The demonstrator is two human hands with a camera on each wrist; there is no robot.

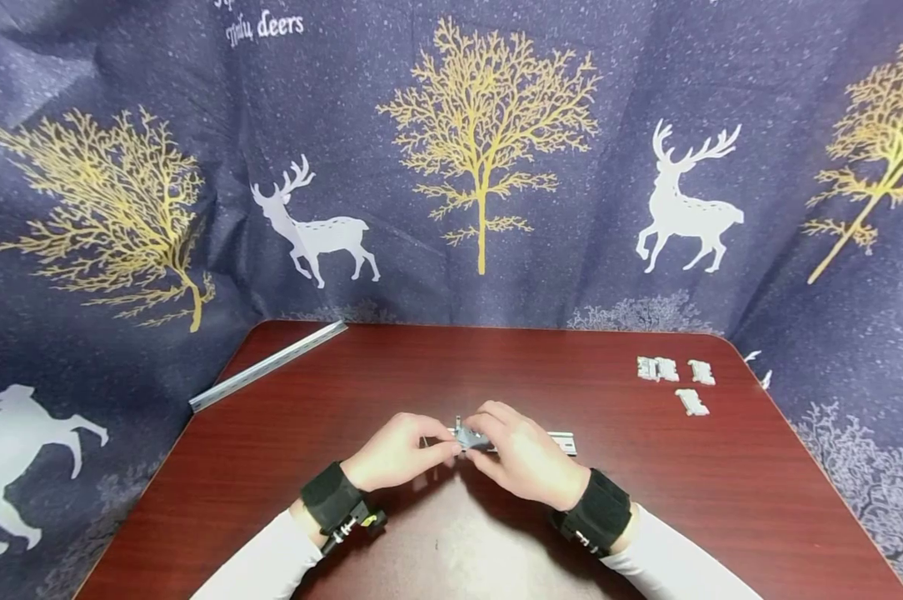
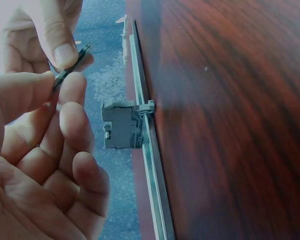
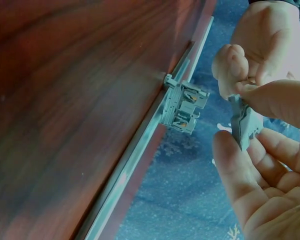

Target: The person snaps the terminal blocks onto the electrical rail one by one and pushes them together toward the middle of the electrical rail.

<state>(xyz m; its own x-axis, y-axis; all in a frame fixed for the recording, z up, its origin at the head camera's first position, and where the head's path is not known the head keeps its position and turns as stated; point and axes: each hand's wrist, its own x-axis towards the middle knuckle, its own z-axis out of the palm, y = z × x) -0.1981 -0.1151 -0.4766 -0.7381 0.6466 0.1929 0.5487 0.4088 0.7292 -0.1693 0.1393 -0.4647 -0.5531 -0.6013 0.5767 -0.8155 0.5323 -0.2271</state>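
Between the two hands is a thin grey terminal block (image 3: 242,122), held up off the table. My right hand (image 1: 530,454) pinches it between thumb and fingers. From the other end, my left hand (image 1: 402,454) pinches its edge with thumb and index finger; the remaining left fingers are loosely curled. In the left wrist view the piece shows edge-on as a dark strip. Close by, a short metal DIN rail (image 1: 564,442) lies on the table, partly hidden behind the hands in the head view. Grey terminal blocks (image 2: 122,125) are mounted on that rail, also seen in the right wrist view.
A long slotted metal rail (image 1: 267,365) lies along the table's back left edge. Several pale terminal blocks (image 1: 691,402) are spread at the back right of the reddish-brown table (image 1: 451,367). Behind it hangs a dark blue cloth (image 1: 541,292) with deer and trees.
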